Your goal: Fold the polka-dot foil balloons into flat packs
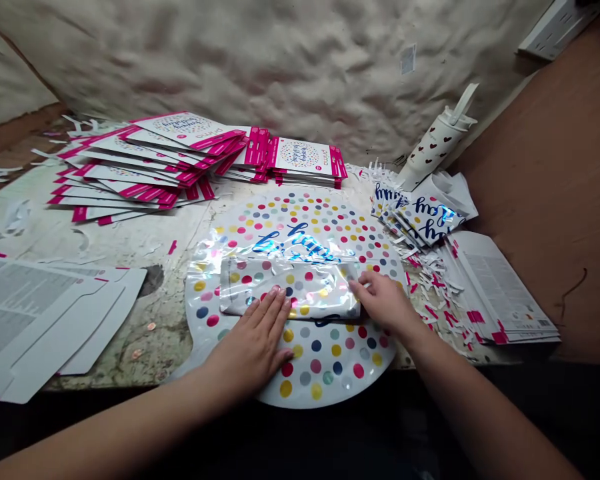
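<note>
A round foil balloon (295,307) lies flat on the worktop, white with multicoloured polka dots and blue shiny lettering. Its near half is folded up into a wide band (290,288) across the middle. My left hand (253,340) rests flat on the band's lower edge and the balloon, fingers together. My right hand (383,301) sits at the band's right end, with its fingers gripping the folded edge.
Overlapping pink-edged printed cards (150,160) cover the back left. Printed white card sheets (40,320) lie at front left. Folded foil pieces (415,213), a heart-patterned white bottle (435,143), paper shreds (433,280) and a printed card stack (500,290) lie to the right.
</note>
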The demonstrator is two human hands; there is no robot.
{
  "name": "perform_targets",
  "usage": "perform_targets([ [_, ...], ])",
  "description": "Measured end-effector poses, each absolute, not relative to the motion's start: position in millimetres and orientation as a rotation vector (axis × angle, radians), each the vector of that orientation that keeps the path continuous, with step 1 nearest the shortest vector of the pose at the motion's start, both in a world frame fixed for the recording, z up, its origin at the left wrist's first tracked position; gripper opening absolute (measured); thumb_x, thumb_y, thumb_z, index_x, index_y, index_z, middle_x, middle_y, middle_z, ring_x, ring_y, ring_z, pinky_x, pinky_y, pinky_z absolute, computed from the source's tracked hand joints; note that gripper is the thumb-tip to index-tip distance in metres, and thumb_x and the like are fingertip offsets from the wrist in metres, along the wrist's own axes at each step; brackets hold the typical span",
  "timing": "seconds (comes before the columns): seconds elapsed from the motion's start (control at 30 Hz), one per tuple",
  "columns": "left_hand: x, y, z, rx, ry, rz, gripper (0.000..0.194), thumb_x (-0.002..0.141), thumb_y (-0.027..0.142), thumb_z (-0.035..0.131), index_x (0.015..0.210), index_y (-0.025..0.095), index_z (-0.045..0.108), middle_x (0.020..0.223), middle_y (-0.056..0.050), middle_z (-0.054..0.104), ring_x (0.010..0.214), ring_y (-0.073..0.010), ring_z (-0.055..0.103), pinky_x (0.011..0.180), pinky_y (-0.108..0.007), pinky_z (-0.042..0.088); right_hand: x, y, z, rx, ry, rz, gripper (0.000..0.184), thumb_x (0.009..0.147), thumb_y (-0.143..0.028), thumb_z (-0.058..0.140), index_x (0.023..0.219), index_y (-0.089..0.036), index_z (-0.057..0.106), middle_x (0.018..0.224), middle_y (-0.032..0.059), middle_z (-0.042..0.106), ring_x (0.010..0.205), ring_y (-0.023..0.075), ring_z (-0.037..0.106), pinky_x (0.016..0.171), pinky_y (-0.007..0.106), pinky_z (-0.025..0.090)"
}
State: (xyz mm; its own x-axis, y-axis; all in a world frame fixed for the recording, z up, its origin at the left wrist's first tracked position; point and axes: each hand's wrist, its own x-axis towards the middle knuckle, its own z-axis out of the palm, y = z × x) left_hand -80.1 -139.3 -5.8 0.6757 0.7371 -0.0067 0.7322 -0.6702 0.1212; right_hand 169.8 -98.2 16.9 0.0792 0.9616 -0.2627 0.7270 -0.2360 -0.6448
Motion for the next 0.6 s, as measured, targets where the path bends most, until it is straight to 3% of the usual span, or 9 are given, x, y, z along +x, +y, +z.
perform_targets([
  [0.07, -80.5, -140.7, -17.0, 2.753, 1.245, 0.008, 0.068, 0.088, 0.052, 0.034, 0.135, 0.004, 0.036, 0.143, -0.021, 0.027, 0.132, -0.0335, 0.026, 0.106, -0.046, 0.028, 154.2, -114.3, 19.7, -1.763, -2.002, 0.416, 0.028, 0.082, -0.037, 0.055, 0.101, -0.017, 0.06, 0.086, 0.013, 0.068, 0.074, 0.0249, 0.064, 0.063, 0.037, 0.051],
  [0.13, -86.2, -139.0, -20.6, 2.752, 1.243, 0.024, 0.068, 0.087, 0.053, 0.035, 0.136, 0.005, 0.035, 0.144, -0.019, 0.025, 0.134, -0.0319, 0.023, 0.108, -0.045, 0.024, 136.8, -129.3, 15.6, -1.319, -2.372, 0.009, 0.034, 0.086, -0.028, 0.05, 0.116, -0.014, 0.055, 0.11, 0.0169, 0.063, 0.1, 0.0293, 0.059, 0.085, 0.046, 0.048],
  [0.23, -93.4, -137.3, -17.1, 2.754, 1.228, 0.039, 0.068, 0.087, 0.052, 0.036, 0.136, 0.005, 0.035, 0.144, -0.02, 0.025, 0.134, -0.0316, 0.023, 0.108, -0.044, 0.024, 126.2, -137.3, -0.9, -1.073, -2.664, -0.257, 0.039, 0.086, -0.012, 0.04, 0.123, -0.009, 0.051, 0.128, 0.0185, 0.052, 0.119, 0.0312, 0.048, 0.097, 0.053, 0.04],
  [0.37, -88.2, -136.1, -9.7, 2.741, 1.232, -0.026, 0.065, 0.088, 0.049, 0.035, 0.136, 0.006, 0.035, 0.144, -0.019, 0.025, 0.134, -0.0307, 0.023, 0.107, -0.044, 0.026, 144.8, -134.5, -12.7, -1.318, -2.672, -0.43, 0.041, 0.08, 0.001, 0.036, 0.116, 0.0, 0.056, 0.116, 0.0251, 0.058, 0.106, 0.0328, 0.059, 0.087, 0.049, 0.05],
  [0.47, -74.4, -131.2, -5.3, 2.723, 1.348, -0.095, 0.068, 0.085, 0.049, 0.041, 0.134, 0.001, 0.038, 0.141, -0.023, 0.03, 0.131, -0.0342, 0.027, 0.106, -0.046, 0.028, 153.1, -147.2, -1.8, -1.143, -2.627, -0.458, 0.037, 0.081, 0.0, 0.038, 0.11, -0.006, 0.06, 0.105, 0.0208, 0.065, 0.098, 0.0313, 0.063, 0.084, 0.05, 0.052],
  [0.53, -66.2, -125.8, -2.4, 2.717, 1.41, -0.162, 0.059, 0.085, 0.033, 0.044, 0.131, -0.003, 0.04, 0.137, -0.026, 0.036, 0.128, -0.0348, 0.034, 0.105, -0.046, 0.031, 153.2, -160.6, 7.3, -0.891, -2.599, -0.349, 0.034, 0.083, -0.006, 0.044, 0.113, -0.015, 0.059, 0.104, 0.014, 0.068, 0.104, 0.0293, 0.06, 0.092, 0.05, 0.048],
  [0.6, -62.9, -119.8, 0.5, 2.708, 1.385, -0.213, 0.052, 0.081, 0.014, 0.041, 0.131, -0.003, 0.04, 0.134, -0.026, 0.04, 0.126, -0.0328, 0.038, 0.104, -0.043, 0.033, 155.9, -169.6, 10.5, -0.791, -2.504, -0.199, 0.043, 0.083, -0.011, 0.05, 0.124, -0.024, 0.051, 0.116, 0.009, 0.062, 0.118, 0.0273, 0.05, 0.101, 0.051, 0.04],
])
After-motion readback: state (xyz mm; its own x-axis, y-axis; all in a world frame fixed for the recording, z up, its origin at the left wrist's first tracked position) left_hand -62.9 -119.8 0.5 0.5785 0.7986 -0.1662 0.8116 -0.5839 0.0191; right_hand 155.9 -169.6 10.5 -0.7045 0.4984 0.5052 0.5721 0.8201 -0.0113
